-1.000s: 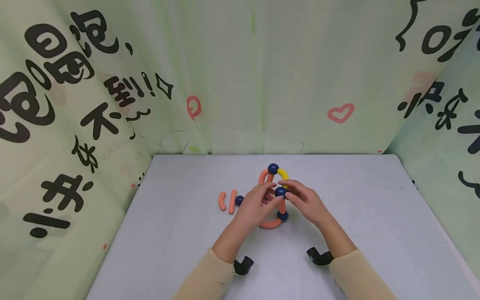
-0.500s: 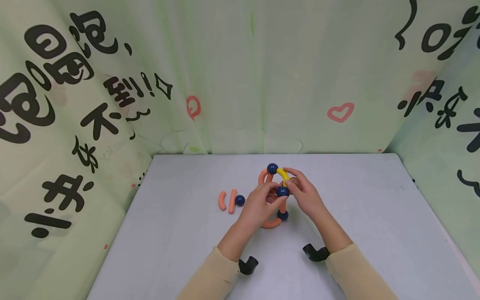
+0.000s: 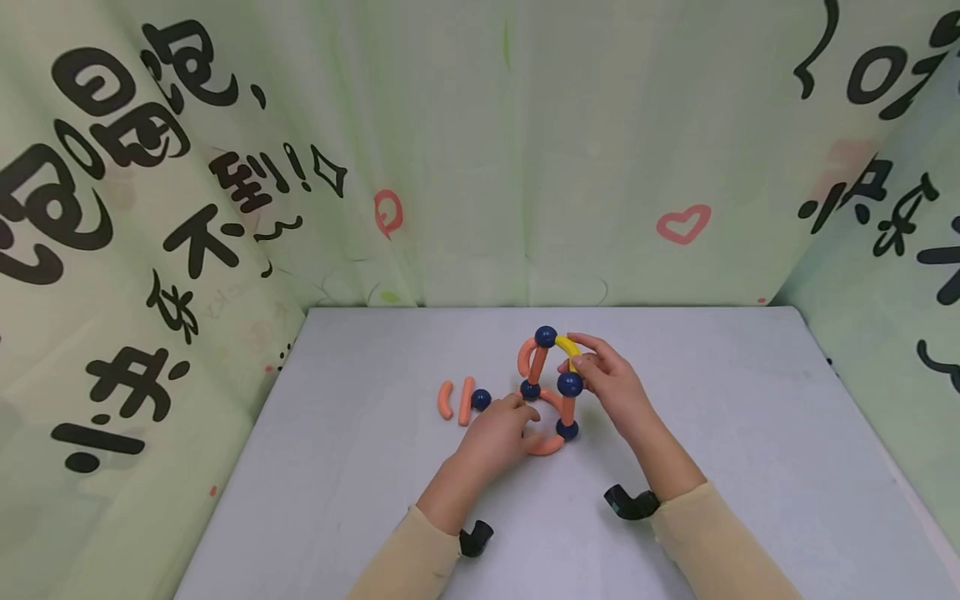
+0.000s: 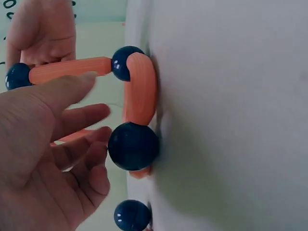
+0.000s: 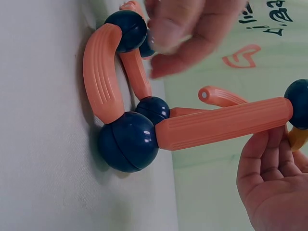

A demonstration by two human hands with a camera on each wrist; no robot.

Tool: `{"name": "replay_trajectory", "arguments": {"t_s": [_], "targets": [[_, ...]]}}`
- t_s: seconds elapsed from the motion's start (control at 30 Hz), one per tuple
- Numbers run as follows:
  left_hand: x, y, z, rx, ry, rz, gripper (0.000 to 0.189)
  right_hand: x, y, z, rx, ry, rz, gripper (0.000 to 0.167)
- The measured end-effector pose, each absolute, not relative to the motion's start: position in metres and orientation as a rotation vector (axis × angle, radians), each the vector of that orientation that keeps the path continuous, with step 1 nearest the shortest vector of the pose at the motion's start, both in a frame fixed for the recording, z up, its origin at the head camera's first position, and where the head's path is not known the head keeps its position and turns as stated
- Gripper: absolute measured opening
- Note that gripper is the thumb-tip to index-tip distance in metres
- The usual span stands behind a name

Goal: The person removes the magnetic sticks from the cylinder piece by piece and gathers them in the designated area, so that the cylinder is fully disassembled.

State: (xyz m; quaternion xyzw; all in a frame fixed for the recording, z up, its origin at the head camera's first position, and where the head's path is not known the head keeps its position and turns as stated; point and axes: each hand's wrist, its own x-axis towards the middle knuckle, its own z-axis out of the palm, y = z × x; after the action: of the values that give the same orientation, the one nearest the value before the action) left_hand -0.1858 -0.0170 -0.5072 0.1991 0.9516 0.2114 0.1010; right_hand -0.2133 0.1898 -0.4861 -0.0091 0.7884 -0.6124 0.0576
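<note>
Near left, the empty left hand (image 3: 498, 433) hangs loose beside a frame (image 3: 568, 410) of ribbed orange plastic rods (image 3: 537, 365) and glossy navy balls (image 3: 570, 384) on the pale counter (image 3: 300, 500). The right hand (image 3: 611, 375) pinches its curved yellow plastic rod (image 3: 564, 345); probably light, stiff but weak-jointed, the frame wants gripping by rods, not slick balls.

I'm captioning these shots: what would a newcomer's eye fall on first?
Probably the black lettering on the pale green curtain, largest at the head view's left. Next, the ball-and-rod toy frame in navy and orange, around the middle of the table, its curved yellow rod pinched in the right hand's grip. Left of the frame lie a loose curved orange rod, straight orange rod and navy ball.
</note>
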Motion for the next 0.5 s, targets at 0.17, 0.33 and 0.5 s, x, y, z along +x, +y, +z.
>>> {"name": "replay_trajectory", "arguments": {"t_s": [0.17,0.33,0.5], "targets": [[-0.184,-0.025,-0.519,0.656,2.853,0.516,0.023,-0.213,0.189,-0.485,-0.007,2.366,-1.877,0.049],[-0.184,-0.033,-0.522,0.682,2.817,0.595,0.013,-0.213,0.191,-0.484,0.003,2.337,-1.894,0.047],[-0.186,-0.037,-0.521,0.689,2.767,0.659,0.013,-0.212,0.192,-0.485,0.012,2.308,-1.92,0.047]]}}
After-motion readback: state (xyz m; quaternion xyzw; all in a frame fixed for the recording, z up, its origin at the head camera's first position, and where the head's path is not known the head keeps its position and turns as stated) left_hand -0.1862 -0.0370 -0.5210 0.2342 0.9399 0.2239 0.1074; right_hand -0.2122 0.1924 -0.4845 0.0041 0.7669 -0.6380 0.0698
